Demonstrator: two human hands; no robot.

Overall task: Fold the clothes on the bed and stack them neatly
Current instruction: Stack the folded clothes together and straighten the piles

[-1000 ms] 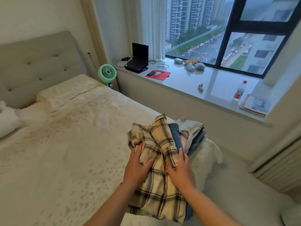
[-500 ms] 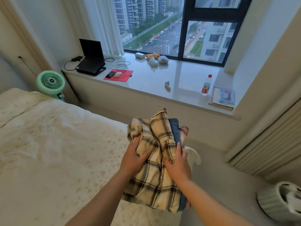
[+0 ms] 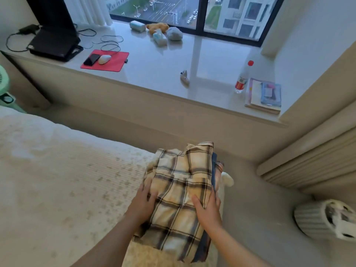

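Cream bedspread (image 3: 57,180) fills the left, and the stack (image 3: 215,170) of folded clothes sits at the bed's right edge, near the floor beside the window ledge (image 3: 173,78). On top lies a plaid shirt (image 3: 183,189), tan with dark checks; darker blue layers show along its right side.

The left hand (image 3: 142,205) lies against the shirt's left side, fingers fairly straight and pressing, not curled round anything. The right hand (image 3: 208,209) lies on the shirt's right part, fingers extended over the edge; it grips nothing that I can see.

The cloth looks soft, light and limp, so the pile probably slumps or slides if pushed from one side. It is best held from both sides at once, low down, with flat palms squeezing the layers together.
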